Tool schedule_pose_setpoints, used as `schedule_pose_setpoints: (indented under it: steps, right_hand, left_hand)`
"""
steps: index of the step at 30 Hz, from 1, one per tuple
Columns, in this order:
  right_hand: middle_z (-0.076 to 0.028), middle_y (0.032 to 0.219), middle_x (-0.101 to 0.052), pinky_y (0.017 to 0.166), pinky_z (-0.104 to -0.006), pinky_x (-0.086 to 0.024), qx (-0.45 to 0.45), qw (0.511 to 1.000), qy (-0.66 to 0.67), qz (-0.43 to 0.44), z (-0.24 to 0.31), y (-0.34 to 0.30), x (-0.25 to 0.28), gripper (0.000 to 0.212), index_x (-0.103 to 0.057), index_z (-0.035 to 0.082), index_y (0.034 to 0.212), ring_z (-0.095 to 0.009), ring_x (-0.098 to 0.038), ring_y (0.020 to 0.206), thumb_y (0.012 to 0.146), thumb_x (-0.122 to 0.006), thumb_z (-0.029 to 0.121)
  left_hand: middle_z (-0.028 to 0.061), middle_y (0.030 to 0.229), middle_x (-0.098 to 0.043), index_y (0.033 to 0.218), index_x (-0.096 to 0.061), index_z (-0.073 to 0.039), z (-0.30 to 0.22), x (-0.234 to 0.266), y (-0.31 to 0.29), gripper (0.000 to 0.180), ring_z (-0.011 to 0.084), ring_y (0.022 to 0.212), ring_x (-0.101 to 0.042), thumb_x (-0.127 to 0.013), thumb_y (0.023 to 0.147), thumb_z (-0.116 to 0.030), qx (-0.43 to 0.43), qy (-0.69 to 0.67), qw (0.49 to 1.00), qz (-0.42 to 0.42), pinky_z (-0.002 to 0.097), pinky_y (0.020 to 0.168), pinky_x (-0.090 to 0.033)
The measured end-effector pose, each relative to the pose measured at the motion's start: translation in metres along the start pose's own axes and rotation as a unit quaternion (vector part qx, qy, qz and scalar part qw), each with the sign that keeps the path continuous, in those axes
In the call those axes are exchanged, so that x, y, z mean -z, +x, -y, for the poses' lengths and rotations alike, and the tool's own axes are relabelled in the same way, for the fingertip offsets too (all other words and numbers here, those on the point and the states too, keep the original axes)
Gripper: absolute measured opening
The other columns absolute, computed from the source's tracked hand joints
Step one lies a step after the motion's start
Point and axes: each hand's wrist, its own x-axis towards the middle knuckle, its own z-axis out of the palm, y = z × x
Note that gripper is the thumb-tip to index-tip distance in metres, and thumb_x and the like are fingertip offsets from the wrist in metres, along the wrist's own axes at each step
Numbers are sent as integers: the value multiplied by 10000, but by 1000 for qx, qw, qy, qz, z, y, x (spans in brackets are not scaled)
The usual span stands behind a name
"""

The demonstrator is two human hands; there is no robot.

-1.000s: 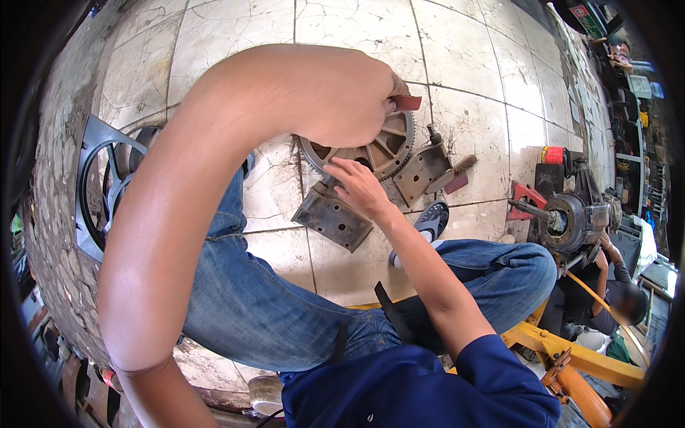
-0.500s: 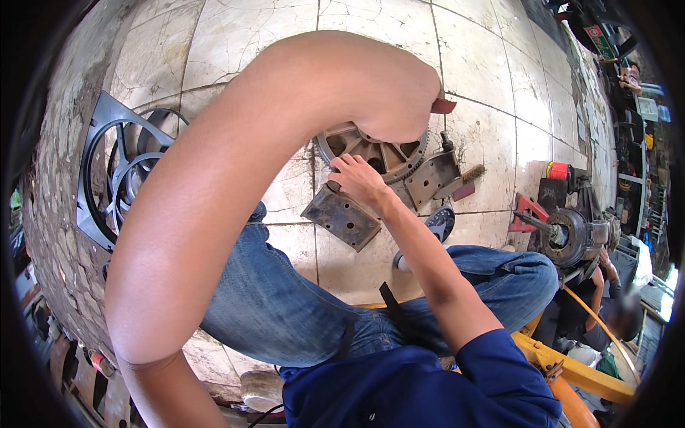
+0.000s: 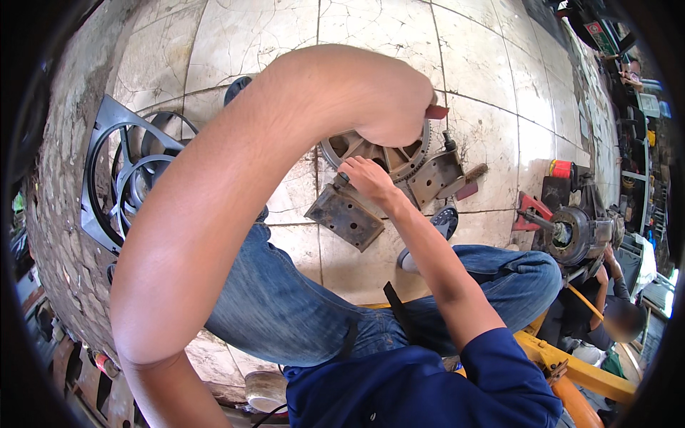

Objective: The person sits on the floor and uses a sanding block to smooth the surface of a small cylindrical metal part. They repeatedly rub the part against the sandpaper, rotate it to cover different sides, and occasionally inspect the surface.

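Observation:
My left arm arches across the view. At its end, my left hand (image 3: 397,114) is closed over the toothed metal wheel (image 3: 427,148), with a reddish-brown strip (image 3: 437,112), perhaps sandpaper, poking out beyond it. The left fingers are mostly hidden behind the hand and wrist. My right hand (image 3: 365,175) has its fingers bent at the wheel's near left rim, seemingly gripping it. Below that hand lies a dark steel plate block (image 3: 346,217) with holes, the wheel resting close to it. A second holed block (image 3: 435,178) sits at the wheel's right side.
A wire brush (image 3: 471,173) and a dark red piece (image 3: 466,190) lie right of the blocks. A grey fan shroud (image 3: 93,192) is at left. At right are a red stand (image 3: 531,212), a greasy axle hub (image 3: 569,235) and another person (image 3: 596,314) working beside it.
My left arm and hand have dropped a little toward me, the strip with them. A dark blue thing now shows beyond my left forearm. My right hand stays at the wheel's rim.

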Motion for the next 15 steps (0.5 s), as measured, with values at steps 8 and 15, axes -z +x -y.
schedule_pose_setpoints:
  steps: [8,15]
  right_hand:
    - [-76,1002,-605,881,-377,-472,7,997,-76,6,2,-20,10,121,-590,78,983,-253,-592,1023,879,-532,97]
    - [-67,1012,-616,863,-380,-471,-92,993,-79,-10,-7,-93,-16,113,-586,81,971,-240,-595,1021,865,-551,103]
  left_hand:
    - [183,1072,-695,1349,-598,-183,12,-33,15,413,318,960,-674,-411,982,-153,45,-26,997,58,418,850,-520]
    - [175,1077,-710,1163,-695,-106,13,-114,40,295,310,991,-690,-535,949,-228,32,36,975,219,414,839,-544]
